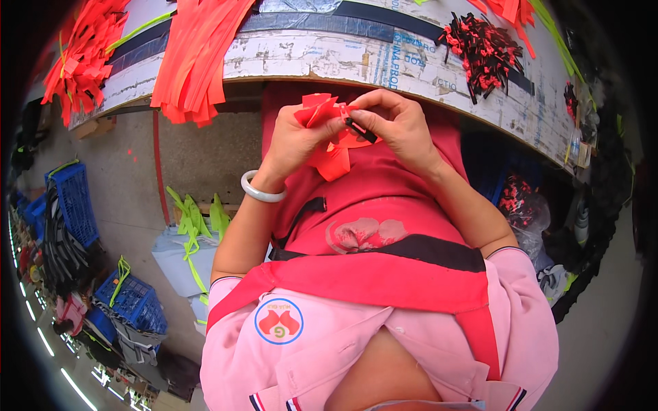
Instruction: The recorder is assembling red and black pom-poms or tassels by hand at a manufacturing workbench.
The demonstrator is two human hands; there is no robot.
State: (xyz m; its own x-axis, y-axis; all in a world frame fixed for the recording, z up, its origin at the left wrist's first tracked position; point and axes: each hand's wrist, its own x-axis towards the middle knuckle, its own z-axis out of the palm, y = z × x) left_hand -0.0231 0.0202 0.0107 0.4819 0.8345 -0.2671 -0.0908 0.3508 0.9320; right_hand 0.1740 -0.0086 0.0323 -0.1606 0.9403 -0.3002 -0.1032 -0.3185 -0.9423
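Observation:
Above my lap, close to the table's near edge, both hands are brought together. My left hand (pixel 296 139) is closed on a bright orange-red fabric strip (pixel 332 163), which is folded at the top and hangs in loose ends below the fingers. My right hand (pixel 406 131) pinches a small black-and-red piece (pixel 360 130) between thumb and fingertips, against the strip. The black part looks like a short narrow tab; its exact kind I cannot make out. The fingers partly hide where the piece and the strip meet.
On the worn white table (pixel 301 56), a bundle of orange-red strips (pixel 195 58) drapes over the near edge, with another bundle (pixel 79 58) farther left. A pile of small black-and-red pieces (pixel 483 53) lies to the right. Blue crates (pixel 72 202) stand on the floor at left.

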